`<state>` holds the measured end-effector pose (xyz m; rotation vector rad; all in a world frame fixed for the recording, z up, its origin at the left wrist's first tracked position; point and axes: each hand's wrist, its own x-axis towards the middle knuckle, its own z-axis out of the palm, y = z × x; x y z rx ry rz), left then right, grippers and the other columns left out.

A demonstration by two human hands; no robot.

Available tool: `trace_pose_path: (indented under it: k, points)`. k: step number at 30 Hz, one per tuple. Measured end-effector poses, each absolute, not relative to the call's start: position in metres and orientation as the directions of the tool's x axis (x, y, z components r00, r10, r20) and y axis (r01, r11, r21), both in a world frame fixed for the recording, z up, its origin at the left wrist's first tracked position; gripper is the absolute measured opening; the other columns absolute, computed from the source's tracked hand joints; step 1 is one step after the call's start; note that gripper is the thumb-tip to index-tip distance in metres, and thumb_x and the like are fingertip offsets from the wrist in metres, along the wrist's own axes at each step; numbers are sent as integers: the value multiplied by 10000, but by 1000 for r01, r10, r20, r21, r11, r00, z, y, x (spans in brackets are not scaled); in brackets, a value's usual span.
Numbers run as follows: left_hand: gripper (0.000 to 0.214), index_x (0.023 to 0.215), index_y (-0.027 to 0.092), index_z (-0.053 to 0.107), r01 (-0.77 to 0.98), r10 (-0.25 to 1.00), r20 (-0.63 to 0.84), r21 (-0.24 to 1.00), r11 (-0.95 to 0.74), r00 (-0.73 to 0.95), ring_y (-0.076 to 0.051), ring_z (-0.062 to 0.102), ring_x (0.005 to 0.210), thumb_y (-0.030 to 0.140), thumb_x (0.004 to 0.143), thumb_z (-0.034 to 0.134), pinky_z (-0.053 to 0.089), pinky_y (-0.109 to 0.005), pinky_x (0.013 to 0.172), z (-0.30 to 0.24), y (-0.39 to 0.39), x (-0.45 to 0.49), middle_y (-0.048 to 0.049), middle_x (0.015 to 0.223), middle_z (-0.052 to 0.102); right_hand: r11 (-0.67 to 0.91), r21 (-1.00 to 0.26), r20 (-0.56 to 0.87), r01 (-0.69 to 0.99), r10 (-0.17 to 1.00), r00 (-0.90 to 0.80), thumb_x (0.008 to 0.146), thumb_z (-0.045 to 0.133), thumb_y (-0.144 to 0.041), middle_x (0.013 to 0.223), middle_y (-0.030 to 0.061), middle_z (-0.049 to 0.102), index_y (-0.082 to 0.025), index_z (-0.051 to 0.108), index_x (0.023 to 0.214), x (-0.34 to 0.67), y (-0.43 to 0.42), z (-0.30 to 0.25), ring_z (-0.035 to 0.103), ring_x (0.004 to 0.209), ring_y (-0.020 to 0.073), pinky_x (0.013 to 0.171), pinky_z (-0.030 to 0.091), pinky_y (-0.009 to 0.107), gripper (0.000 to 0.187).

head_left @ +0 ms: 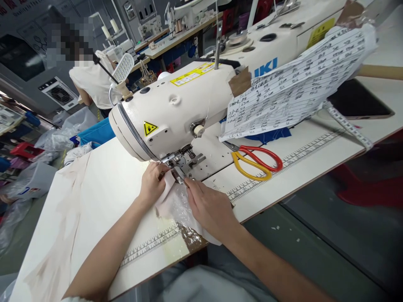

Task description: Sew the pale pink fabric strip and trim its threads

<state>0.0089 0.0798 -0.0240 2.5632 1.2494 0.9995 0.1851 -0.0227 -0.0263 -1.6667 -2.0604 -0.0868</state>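
Observation:
My left hand (153,181) is by the needle area of a white sewing machine (163,113), its fingers pinched on the edge of a pale pinkish-white piece of fabric (166,191). Just right of it, my right hand (212,207) has its fingers closed on the same fabric close to the presser foot. A small shiny strip shows between the fingertips, too small to name. The cloth hangs from the machine bed towards the table's front edge, partly covered by the right hand.
Scissors (256,161) with red and yellow handles lie right of the needle. A handwritten sheet (292,84) leans on the machine, near a tape measure (348,126) and a dark phone (362,98). Rulers are printed on the table (103,201). Another person (94,82) is behind.

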Motion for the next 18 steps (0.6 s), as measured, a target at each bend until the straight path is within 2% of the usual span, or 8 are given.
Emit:
trace_pose_path:
  k: [4, 10, 13, 16, 18]
  points:
    - [106, 743, 212, 598, 655, 864, 379, 567, -499, 331, -150, 568, 701, 263, 836, 604, 458, -269, 633, -22, 79, 9, -6, 774, 649, 268, -270, 398, 925, 906, -146, 970, 433, -172, 941, 57, 735, -138, 586, 1199, 185, -23, -26, 684, 669, 155, 506, 407, 273, 277]
    - [152, 719, 211, 596, 620, 880, 358, 625, -475, 313, -159, 583, 731, 311, 831, 619, 461, -277, 646, -20, 78, 9, -16, 804, 657, 252, -278, 362, 927, 921, -142, 980, 426, -187, 916, 52, 724, -144, 588, 1196, 185, -20, -25, 678, 660, 161, 497, 394, 275, 274]
    - [133, 738, 213, 595, 631, 838, 419, 556, -541, 349, -162, 584, 733, 290, 846, 608, 469, -288, 647, -21, 79, 9, -24, 821, 660, 254, -268, 373, 930, 917, -143, 977, 429, -176, 901, 50, 723, -146, 586, 1195, 185, -22, -24, 667, 643, 157, 495, 381, 271, 270]
    - [100, 777, 218, 595, 630, 714, 530, 374, -681, 458, -184, 601, 790, 193, 862, 550, 490, -320, 694, -22, 80, 8, -33, 829, 667, 256, -241, 392, 936, 908, -148, 966, 440, -148, 863, 41, 715, -150, 592, 1181, 185, -23, -24, 648, 611, 151, 487, 369, 268, 264]
    - [182, 826, 216, 600, 596, 606, 574, 237, -767, 551, -197, 607, 831, 82, 841, 478, 503, -342, 729, -22, 81, 8, -41, 843, 671, 258, -217, 411, 941, 899, -152, 955, 453, -129, 848, 36, 709, -152, 595, 1179, 184, -23, -24, 639, 595, 148, 483, 366, 268, 266]
